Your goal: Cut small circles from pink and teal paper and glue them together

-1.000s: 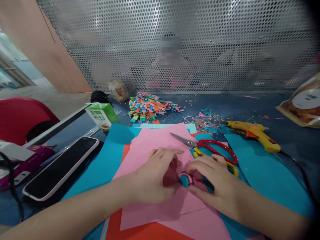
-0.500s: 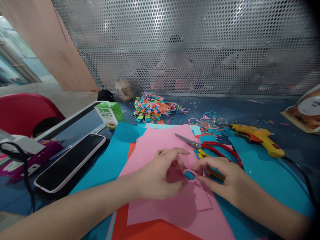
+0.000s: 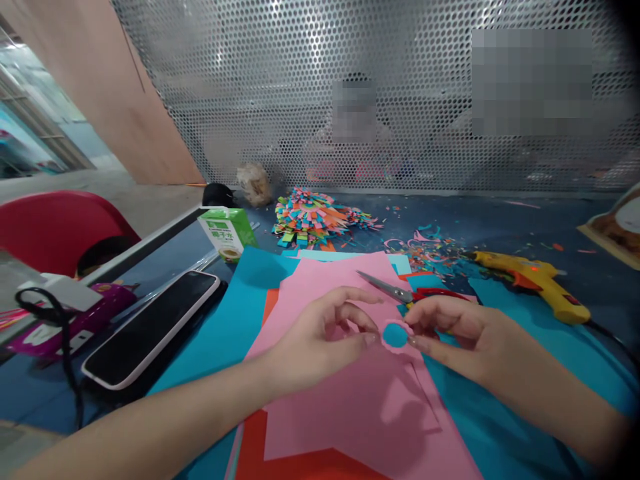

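Between my two hands is a small pink paper flower (image 3: pixel 395 335) with a round blue centre. My right hand (image 3: pixel 460 333) pinches its right edge between thumb and fingers. At its left edge the thumb and fingertips of my left hand (image 3: pixel 320 337) come together; the hold there is small and partly hidden. Sheets of pink paper (image 3: pixel 310 420) lie below both hands, over orange paper (image 3: pixel 320 463) and blue paper (image 3: pixel 200 363). Red-handled scissors (image 3: pixel 387 287) lie behind my right hand, which covers part of their handles.
A yellow glue gun (image 3: pixel 537 277) with a lit orange spot lies at right. Paper scraps (image 3: pixel 430 250) and a fringed paper pile (image 3: pixel 310 217) lie at the back. A phone (image 3: pixel 153 330), a green carton (image 3: pixel 227 233) and a purple item (image 3: pixel 75 320) are at left. Behind stands a perforated metal panel (image 3: pixel 250 67).
The paper flower has turned so its blue centre faces me more fully. My left thumb and fingers have closed together at its edge. The whole view has shifted slightly.
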`<state>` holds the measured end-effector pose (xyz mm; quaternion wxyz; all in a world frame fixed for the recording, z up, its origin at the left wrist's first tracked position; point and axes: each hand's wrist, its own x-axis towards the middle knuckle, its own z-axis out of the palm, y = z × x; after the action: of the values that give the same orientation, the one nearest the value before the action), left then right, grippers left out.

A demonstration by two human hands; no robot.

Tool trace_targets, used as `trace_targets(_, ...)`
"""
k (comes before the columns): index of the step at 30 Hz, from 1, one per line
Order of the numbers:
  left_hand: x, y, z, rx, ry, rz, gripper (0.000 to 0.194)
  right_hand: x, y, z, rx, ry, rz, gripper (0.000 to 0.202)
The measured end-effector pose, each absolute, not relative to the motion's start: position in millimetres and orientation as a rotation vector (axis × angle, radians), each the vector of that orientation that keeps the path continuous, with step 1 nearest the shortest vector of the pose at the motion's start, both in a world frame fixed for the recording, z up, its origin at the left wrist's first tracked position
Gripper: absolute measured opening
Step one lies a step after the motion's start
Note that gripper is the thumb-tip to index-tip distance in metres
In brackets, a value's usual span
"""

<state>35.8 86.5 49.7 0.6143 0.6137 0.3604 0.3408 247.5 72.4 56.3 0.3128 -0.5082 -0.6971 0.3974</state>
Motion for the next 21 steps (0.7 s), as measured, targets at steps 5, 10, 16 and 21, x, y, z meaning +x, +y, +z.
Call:
trace_targets(5,36,85,50,1.427,0.843,0.772,0.034,247,70,53,-1.316,-1.869,1.052,0.004)
trace_targets(10,36,84,50,1.463,0.842,0.768,0.033,248,67,54,-1.306,-1.883,1.03,0.007)
trace_targets(16,39,84,50,1.477,0.891,0.786,0.032,243,62,57,-1.373,-1.888,0.858,0.018)
trace_targets(21,41,83,48,1.5,0.859,0.794,0.032,239,59,53,-1.369,-1.944,0.732,0.009)
